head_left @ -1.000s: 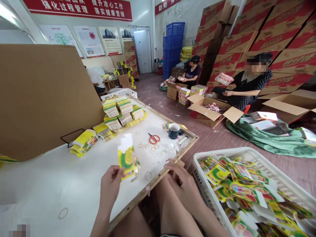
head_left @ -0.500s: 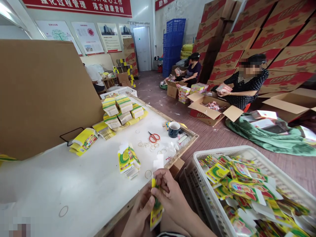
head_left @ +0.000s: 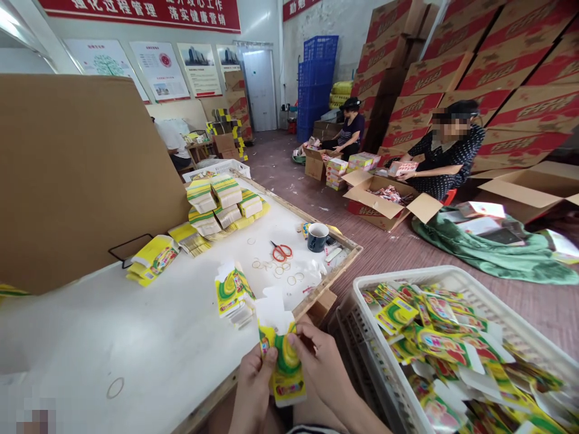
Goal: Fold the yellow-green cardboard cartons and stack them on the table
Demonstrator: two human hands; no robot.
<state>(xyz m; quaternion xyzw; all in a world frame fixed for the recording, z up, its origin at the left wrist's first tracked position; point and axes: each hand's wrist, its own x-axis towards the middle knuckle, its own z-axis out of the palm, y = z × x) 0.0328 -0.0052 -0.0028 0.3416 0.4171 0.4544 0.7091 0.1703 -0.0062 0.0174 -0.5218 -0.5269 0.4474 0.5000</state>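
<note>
Between my two hands is a yellow and green printed carton, its white flaps standing up at the far end. My left hand pinches its left edge, thumb on the printed face. On the right edge my right hand grips it with thumb and bent fingers. The carton is held just off the table's near edge, above my lap. A small stack of similar cartons lies on the white table just beyond my hands.
A white plastic basket full of loose cartons stands at my right. Red-handled scissors, a dark mug and several rubber bands lie on the table. Bundled cartons are piled farther back. Two people sit beside open boxes across the floor.
The carton has turned from narrow edge-on to showing its broad printed face. My right hand has moved from its top end down to its right edge.
</note>
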